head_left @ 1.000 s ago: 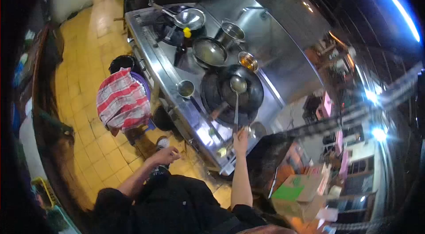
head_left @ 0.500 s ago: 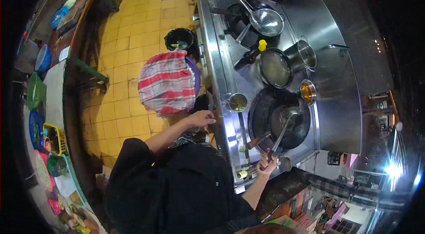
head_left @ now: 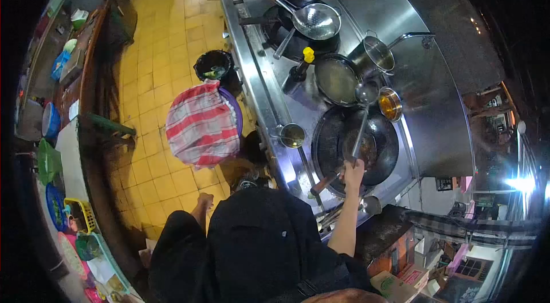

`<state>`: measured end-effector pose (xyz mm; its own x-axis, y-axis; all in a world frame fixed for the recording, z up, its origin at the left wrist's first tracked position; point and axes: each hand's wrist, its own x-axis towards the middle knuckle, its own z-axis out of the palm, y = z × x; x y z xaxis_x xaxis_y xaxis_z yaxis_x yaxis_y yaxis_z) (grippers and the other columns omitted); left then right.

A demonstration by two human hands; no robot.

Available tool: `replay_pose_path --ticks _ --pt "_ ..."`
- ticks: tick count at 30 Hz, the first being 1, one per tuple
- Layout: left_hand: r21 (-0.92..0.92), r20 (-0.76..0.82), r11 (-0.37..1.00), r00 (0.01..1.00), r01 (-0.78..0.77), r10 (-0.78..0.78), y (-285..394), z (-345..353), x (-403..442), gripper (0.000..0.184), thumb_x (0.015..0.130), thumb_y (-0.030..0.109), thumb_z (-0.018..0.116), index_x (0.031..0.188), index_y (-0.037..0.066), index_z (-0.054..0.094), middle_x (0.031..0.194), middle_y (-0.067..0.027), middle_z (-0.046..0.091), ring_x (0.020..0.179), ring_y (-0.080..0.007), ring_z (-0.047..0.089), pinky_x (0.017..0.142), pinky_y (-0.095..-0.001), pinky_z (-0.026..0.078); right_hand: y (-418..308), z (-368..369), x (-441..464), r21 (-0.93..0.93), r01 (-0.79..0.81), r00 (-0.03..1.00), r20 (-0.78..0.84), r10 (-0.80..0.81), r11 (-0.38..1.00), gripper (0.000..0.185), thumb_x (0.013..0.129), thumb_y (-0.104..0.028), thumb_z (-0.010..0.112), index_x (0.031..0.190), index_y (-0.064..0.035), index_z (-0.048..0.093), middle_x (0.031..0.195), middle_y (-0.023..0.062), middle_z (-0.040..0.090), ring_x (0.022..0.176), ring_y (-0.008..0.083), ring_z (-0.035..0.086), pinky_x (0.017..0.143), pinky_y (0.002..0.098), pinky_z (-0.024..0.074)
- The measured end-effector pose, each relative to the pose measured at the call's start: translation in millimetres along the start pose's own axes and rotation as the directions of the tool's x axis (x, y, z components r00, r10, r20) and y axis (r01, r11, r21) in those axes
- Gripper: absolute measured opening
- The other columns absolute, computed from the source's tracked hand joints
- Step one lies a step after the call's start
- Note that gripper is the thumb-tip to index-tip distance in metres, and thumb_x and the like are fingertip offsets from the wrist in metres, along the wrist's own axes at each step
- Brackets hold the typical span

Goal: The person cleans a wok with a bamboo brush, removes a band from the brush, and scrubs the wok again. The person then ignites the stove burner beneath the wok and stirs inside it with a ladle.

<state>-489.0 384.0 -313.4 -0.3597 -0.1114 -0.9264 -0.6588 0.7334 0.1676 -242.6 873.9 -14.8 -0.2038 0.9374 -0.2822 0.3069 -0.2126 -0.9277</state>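
My right hand (head_left: 352, 172) is closed round the handle of a long metal ladle (head_left: 360, 134). The ladle's bowl (head_left: 367, 93) hangs past the far rim of a large dark wok (head_left: 385, 161), between a round pan of cloudy liquid (head_left: 337, 79) and a steel bowl of orange liquid (head_left: 391, 105). Some food or sauce lies low in the wok, partly behind the ladle. The wok's wooden handle (head_left: 325, 184) points back towards me. My left hand (head_left: 204, 200) is down at my side over the floor, its fingers loosely curled with nothing visible in them.
A strainer (head_left: 318, 21) lies over another wok at the far end of the steel stove. Near it stand a dark bottle with a yellow cap (head_left: 298, 71) and a tall pot (head_left: 375, 55). A small cup (head_left: 293, 135) sits by the front edge. A cloth-covered tub (head_left: 203, 125) and a bin (head_left: 213, 66) stand left.
My right hand has moved the ladle forward, its bowl going from inside the wok to beyond the far rim. My left hand has dropped back from the stove's edge to my side. The view has shifted.
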Motion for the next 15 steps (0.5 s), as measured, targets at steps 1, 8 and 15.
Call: replay_pose_path --ticks 1,8,15 --pt "-0.066 0.04 0.997 0.998 -0.04 0.042 6.3 4.1 1.0 0.017 0.093 0.02 0.055 0.09 0.006 0.064 0.077 -0.0105 0.065 0.063 -0.0233 0.062 0.05 -0.0372 0.047 -2.3 4.4 4.3 -0.143 -0.009 0.999 -0.046 0.002 0.99 0.026 0.084 -0.004 0.066 0.099 -0.0008 0.046 0.07 0.0079 0.052 0.042 0.0148 0.051 0.037 0.0298 0.0412" --pt "-0.067 0.401 0.889 0.803 -0.454 0.44 107.2 61.3 -25.6 0.022 0.091 0.026 0.063 0.091 0.004 0.065 0.079 -0.007 0.064 0.066 -0.0153 0.061 0.056 -0.0308 0.049 -27.3 18.5 19.3 -0.041 -0.193 0.962 0.19 0.198 0.98 0.013 0.085 -0.009 0.063 0.091 -0.0025 0.053 0.065 0.0056 0.053 0.044 0.0134 0.052 0.037 0.0292 0.04" --pt "0.056 0.826 0.292 0.208 -0.955 0.524 167.6 112.4 -54.4 0.032 0.089 0.034 0.064 0.096 0.004 0.069 0.085 -0.0074 0.066 0.08 -0.0172 0.062 0.073 -0.034 0.049 -13.2 -26.1 -16.4 0.564 -0.482 0.855 0.471 0.218 0.67 0.02 0.09 -0.003 0.054 0.109 0.0009 0.054 0.079 0.0093 0.057 0.047 0.0093 0.045 0.038 0.0221 0.0336"
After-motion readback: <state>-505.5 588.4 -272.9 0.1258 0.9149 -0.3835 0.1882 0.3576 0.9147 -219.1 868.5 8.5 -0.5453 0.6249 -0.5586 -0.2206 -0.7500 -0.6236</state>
